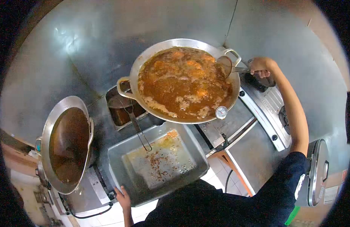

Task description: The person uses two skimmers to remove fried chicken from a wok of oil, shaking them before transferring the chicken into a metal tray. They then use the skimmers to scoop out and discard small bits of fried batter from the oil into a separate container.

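My right hand (261, 67) is closed round the handle of a wire skimmer (224, 66), whose mesh head dips into the right edge of a large wok (186, 120). Bubbling brown oil (171, 89) fills the wok, with several orange pieces (195, 68) frying in it. A dial thermometer (221, 112) is clipped at its lower right rim. Near the bottom left corner of a grey rectangular tray (137, 195), my left hand (123, 197) has its fingers apart. Crumbs and oily residue (156, 162) lie inside that tray.
On the left stands a second wok (50, 125) of dark oil. Another skimmer (135, 123) rests across a dark oil container (120, 117) and the tray. A gas stove (273, 109) stands at right, near a lidded pot (319, 172). A black hose curves below the left wok.
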{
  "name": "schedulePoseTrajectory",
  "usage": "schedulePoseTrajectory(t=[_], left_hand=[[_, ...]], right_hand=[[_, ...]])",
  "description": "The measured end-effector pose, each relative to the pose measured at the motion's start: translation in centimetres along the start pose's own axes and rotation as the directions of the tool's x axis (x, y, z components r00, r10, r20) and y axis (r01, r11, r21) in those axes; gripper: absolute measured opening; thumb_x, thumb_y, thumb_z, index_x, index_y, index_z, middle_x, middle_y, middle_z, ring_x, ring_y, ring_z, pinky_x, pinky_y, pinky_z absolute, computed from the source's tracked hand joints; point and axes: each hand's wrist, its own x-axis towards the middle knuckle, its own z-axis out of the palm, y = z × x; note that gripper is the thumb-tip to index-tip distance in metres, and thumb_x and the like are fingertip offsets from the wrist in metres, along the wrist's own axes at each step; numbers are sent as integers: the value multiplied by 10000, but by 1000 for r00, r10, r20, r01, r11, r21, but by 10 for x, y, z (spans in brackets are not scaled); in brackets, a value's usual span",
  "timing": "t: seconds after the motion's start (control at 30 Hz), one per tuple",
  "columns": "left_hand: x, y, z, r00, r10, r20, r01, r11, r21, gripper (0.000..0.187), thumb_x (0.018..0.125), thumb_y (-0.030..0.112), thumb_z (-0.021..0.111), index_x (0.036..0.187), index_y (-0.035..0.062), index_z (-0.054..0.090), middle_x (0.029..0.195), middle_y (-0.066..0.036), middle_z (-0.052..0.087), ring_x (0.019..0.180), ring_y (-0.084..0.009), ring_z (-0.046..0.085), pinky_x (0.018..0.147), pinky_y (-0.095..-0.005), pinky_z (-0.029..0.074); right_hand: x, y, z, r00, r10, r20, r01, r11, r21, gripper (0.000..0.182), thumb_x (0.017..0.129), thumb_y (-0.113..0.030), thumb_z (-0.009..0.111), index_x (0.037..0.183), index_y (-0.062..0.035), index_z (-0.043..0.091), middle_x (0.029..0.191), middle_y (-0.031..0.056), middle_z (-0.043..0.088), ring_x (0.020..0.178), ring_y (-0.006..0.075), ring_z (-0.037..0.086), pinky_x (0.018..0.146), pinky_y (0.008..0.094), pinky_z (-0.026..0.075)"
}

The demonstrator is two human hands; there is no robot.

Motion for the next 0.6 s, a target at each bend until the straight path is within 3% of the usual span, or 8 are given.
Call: schedulePoseTrajectory(t=[0.07, 0.1, 0.17, 0.3, 0.33, 0.43, 0.53, 0.6], left_hand=[[11, -42, 20, 986, 136, -99, -137, 990, -10, 667, 945, 392, 428, 1317, -144, 289, 967, -323, 586, 866, -351, 597, 768, -390, 448], [12, -40, 18, 995, 76, -58, -78, 996, -30, 661, 944, 389, 429, 1314, -143, 294, 970, -325, 585, 873, -355, 597, 774, -390, 447], [8, -30, 13, 999, -45, 23, 46, 997, -68, 650, 944, 383, 432, 1307, -142, 305, 977, -328, 584, 888, -363, 597, 786, -392, 446], [3, -19, 11, 996, 48, -77, -49, 999, -11, 623, 940, 365, 445, 1285, -142, 332, 983, -331, 582, 904, -404, 590, 807, -400, 445], [3, -17, 12, 996, 52, -74, -54, 998, -28, 619, 940, 365, 445, 1278, -142, 340, 980, -333, 581, 901, -408, 588, 805, -401, 445], [5, -21, 13, 996, 60, -73, -63, 997, -41, 606, 939, 363, 447, 1256, -147, 363, 971, -340, 576, 893, -415, 584, 804, -404, 446], [5, -22, 13, 994, 60, -89, -63, 998, -25, 598, 940, 357, 452, 1234, -159, 380, 965, -343, 574, 886, -410, 583, 809, -405, 443], [1, -9, 10, 991, 78, -109, -84, 995, -52, 598, 940, 351, 456, 1226, -168, 383, 963, -342, 573, 877, -404, 583, 813, -406, 442]], right_hand=[[10, -9, -2, 996, -19, 84, 18, 1000, 6, 156, 816, -149, 550, 677, -94, 506, 454, -9, 364, 354, 92, 309, 303, 270, 248], [17, -14, -2, 991, -31, 127, 30, 1000, 8, 124, 821, -156, 545, 713, -94, 536, 453, -14, 370, 352, 81, 307, 298, 253, 236], [48, -10, 1, 951, -201, 234, 176, 977, 121, 161, 855, -232, 504, 797, -108, 588, 460, -47, 357, 342, 52, 282, 291, 232, 226], [85, -34, 23, 878, -393, 274, 311, 903, 297, 234, 880, -253, 463, 948, -115, 640, 468, -71, 335, 342, 31, 267, 288, 204, 210], [76, -46, 32, 911, -392, 128, 338, 887, 315, 241, 878, -230, 459, 949, -102, 651, 469, -53, 358, 335, 36, 274, 283, 204, 209], [65, -69, 44, 831, -550, -87, 556, 826, 87, 207, 834, -195, 508, 895, -65, 658, 476, -8, 424, 335, 69, 324, 294, 234, 259], [74, -88, 54, 786, -603, -134, 603, 796, -51, 172, 766, -163, 561, 816, -34, 663, 510, 33, 502, 382, 114, 439, 341, 286, 352], [78, -100, 66, 672, -712, -204, 713, 696, -77, 171, 723, -166, 581, 793, -36, 667, 555, 53, 555, 428, 140, 500, 390, 306, 398]])
